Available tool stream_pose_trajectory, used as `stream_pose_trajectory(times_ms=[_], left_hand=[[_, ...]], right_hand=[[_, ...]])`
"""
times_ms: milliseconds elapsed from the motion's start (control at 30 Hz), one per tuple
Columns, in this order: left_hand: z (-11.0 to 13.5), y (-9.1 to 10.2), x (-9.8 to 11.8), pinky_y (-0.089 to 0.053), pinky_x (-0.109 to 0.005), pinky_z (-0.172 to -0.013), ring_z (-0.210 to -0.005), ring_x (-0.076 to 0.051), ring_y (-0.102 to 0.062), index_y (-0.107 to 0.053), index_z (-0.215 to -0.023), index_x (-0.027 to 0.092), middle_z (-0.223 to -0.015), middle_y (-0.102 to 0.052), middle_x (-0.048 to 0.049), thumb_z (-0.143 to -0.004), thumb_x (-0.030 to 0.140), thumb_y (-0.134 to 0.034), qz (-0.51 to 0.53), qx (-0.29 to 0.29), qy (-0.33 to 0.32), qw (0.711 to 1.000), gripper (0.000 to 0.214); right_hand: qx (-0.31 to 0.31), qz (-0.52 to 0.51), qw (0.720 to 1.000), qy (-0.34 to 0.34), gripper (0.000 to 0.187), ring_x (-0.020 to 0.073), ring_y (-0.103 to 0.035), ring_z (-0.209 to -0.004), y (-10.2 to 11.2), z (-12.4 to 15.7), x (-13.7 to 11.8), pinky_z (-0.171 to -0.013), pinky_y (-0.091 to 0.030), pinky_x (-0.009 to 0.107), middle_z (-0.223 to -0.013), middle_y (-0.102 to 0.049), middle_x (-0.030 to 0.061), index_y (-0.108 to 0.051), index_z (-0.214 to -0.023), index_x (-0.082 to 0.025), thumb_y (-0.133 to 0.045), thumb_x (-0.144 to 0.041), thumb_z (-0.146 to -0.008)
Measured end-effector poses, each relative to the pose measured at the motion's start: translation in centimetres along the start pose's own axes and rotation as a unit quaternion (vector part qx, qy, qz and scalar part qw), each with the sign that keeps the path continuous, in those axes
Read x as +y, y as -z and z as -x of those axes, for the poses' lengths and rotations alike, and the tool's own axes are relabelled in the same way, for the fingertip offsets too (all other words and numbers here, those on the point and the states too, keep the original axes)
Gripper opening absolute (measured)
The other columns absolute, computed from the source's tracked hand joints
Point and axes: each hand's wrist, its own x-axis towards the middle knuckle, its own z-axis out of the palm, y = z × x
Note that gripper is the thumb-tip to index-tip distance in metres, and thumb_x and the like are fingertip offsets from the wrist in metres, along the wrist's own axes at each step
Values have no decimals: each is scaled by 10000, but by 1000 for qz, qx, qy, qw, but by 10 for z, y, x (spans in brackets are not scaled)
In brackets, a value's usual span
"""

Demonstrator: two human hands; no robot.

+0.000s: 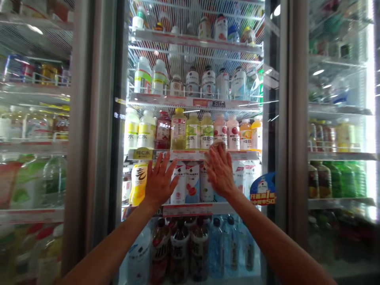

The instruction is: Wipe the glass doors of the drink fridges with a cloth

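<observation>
Here on the middle shelf, a yellow tag (pixel 143 153) at left is reading 维C水, and a pale bottle (pixel 146 132) just above it is showing C水. Rightward, green-labelled bottles (pixel 207 132) are flashing B水, pink bottles (pixel 233 132) are giving us 维C, and an orange bottle (pixel 246 136) is answering with 维B! Higher up, a price tag (pixel 218 104) is posting 6.0. Down low, dark bottles (pixel 180 249) are wearing 冰 and 茶. Over at right, a blue sticker (pixel 263 190) on the glass door (pixel 243 221) is shouting 1 and 50, while smaller print on white-labelled bottles (pixel 192 182) is blurring.
</observation>
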Motion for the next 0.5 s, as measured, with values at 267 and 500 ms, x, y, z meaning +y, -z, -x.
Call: stream_pose_trajectory(times_ms=[267, 500], left_hand=[[-51, -33, 85, -171, -439, -1116, -1378, -221, -161, -301, -1364, 92, -1424, -347, -137, -894, 354, -361, 71, -42, -46, 996, 541], [-39, -20, 46, -77, -493, -1127, -1369, -214, -200, -393, -1316, 153, -1413, -378, -93, -898, 308, -323, 12, -73, -79, 994, 452]], right_hand=[[82, -213, 969, -99, 545, 141, -300, -1333, 0, 2, 0, -1038, -328, 391, -1501, -202, 57, 60, -1441, -231, -37, -212, -906], [74, 63, 993, -67, 540, 259, -189, -1374, 0, 10, 54, -1083, -117, 532, -1447, -326, 97, -277, -1401, -214, -289, -402, -894]])
